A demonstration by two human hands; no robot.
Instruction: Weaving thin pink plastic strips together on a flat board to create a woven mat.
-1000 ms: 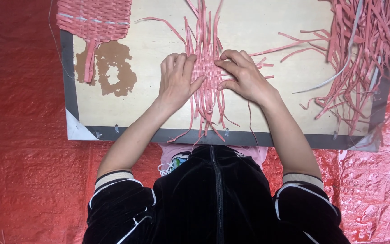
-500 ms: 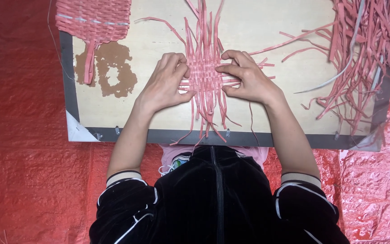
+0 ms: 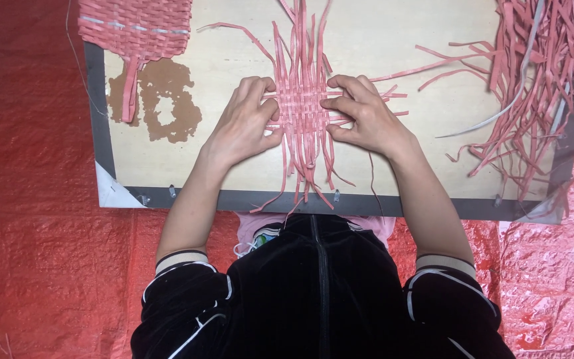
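Note:
A small woven patch of pink strips lies in the middle of a pale wooden board, with loose strip ends running up and down from it. My left hand presses on the patch's left edge, fingers curled onto the strips. My right hand rests on the right edge, fingertips pinching the horizontal strips. Both hands touch the weave from opposite sides.
A finished pink woven piece lies at the board's top left, above a brown stain. A heap of loose pink strips covers the board's right end. Red sheeting surrounds the board.
Both hands have stayed on the weave and shifted slightly, the fingers drawing closer to the patch's sides. The strips lie much as before.

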